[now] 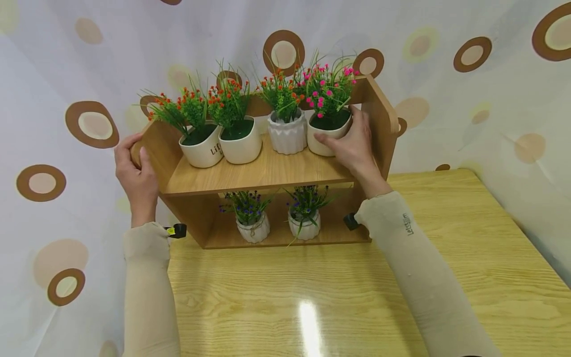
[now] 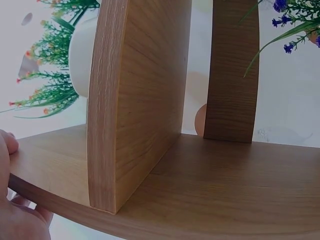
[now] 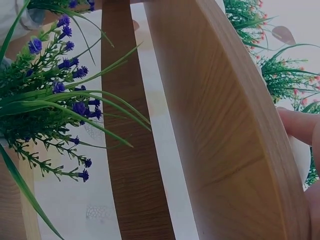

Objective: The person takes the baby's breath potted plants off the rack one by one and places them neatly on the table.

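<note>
A two-tier wooden shelf (image 1: 276, 171) stands on the table against the wall. My left hand (image 1: 137, 176) grips the top of its left side panel (image 2: 55, 155), thumb on the inner face and fingers outside. On the upper board, my right hand (image 1: 354, 148) holds the white pot with pink flowers (image 1: 327, 134) at the right end, thumb across its front and fingers at its right side. Left of it are a ridged white pot with orange flowers (image 1: 287, 133) and two smooth white pots, one plain (image 1: 241, 146) and one lettered (image 1: 201, 151), both with orange-red flowers.
Two white pots with purple flowers, a left one (image 1: 253, 229) and a right one (image 1: 305, 225), stand on the lower board. The shelf's right side panel (image 1: 381, 124) rises close beside my right hand. Wood-grain table (image 1: 276, 287) extends in front and to the right.
</note>
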`<state>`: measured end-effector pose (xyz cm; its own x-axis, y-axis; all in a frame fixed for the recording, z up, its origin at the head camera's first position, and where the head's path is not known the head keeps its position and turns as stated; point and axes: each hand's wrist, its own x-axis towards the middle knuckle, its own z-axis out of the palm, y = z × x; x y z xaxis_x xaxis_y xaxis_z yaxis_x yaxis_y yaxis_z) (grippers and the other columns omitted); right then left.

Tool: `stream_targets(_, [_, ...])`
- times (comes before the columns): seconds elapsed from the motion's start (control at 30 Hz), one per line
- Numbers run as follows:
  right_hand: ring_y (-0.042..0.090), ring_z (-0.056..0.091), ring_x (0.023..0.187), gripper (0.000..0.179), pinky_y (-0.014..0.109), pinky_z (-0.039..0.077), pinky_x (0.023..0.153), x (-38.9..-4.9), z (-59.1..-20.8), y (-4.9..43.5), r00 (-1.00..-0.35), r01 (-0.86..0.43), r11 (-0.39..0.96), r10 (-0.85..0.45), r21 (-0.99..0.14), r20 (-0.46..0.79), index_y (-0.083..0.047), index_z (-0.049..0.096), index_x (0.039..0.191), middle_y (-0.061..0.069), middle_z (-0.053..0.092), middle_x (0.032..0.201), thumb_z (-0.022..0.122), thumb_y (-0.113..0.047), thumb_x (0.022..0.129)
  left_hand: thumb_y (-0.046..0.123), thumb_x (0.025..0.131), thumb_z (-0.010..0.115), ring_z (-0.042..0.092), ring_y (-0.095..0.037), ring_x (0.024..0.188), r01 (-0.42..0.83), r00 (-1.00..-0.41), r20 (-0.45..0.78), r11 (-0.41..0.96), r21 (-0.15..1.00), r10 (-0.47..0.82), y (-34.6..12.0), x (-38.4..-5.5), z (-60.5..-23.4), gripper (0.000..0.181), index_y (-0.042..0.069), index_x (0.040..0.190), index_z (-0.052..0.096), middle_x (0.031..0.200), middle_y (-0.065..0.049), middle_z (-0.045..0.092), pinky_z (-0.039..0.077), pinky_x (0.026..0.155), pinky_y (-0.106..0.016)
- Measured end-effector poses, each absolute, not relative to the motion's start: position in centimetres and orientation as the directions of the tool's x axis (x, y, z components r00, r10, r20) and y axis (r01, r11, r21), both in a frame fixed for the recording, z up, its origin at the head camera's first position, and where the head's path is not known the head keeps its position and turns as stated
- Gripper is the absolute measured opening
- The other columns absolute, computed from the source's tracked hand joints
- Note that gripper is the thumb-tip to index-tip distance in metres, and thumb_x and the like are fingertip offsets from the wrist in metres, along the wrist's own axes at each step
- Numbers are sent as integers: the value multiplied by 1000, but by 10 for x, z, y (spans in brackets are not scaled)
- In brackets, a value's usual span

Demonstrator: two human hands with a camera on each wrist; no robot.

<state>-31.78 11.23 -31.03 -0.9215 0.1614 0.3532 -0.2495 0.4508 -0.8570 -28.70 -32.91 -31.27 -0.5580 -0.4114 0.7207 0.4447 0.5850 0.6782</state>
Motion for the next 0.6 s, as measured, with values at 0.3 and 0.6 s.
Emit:
stream_targets(0.3, [31, 38, 143, 103, 48, 31, 122, -306, -305, 111, -903, -304, 464, 136, -832, 406, -6, 29, 160, 17, 37, 156, 86, -40, 81, 16, 105, 52, 55, -7, 125, 437, -558, 718, 588, 681, -416, -329, -287, -314, 30, 18, 130, 67, 136, 5, 61, 44, 103, -21])
stream_targets(0.6, [31, 41, 137, 97, 50, 36, 117, -282, -293, 109, -876, -390, 490, 62, -780, 478, -6, 35, 156, 17, 41, 148, 88, -36, 80, 16, 105, 51, 55, -7, 122, 425, -558, 715, 596, 682, -420, -329, -288, -313, 30, 17, 131, 66, 136, 4, 61, 44, 100, -21])
